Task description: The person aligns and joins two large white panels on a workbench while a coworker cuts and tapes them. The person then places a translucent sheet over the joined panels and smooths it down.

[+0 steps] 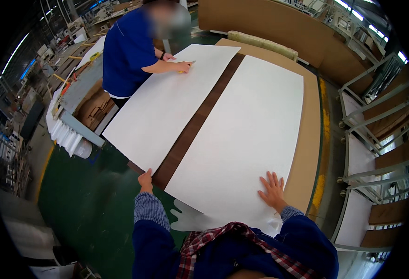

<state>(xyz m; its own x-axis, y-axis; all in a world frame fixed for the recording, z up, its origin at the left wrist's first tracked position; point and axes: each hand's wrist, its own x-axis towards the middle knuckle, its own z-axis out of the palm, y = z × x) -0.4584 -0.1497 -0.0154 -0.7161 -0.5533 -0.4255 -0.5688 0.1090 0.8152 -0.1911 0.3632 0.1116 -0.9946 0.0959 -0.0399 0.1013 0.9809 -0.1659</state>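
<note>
- Left: green floor point(69, 186); a co-worker point(126, 51) with a yellow tool point(181, 71) leaned over the left white sheet point(167, 111).
- Left hand point(145, 180): fingers curled at that sheet's near corner; whether they pinched it was unclear.
- Middle: a brown panel point(199, 118) showed between sheets; steadying seemed the step, the next move calling for flat, even pressure.
- Right hand point(273, 189): fingers spread on the right white sheet point(246, 125), tan board point(311, 121) alongside.
- Far right: wheeled racks point(353, 178).
</note>
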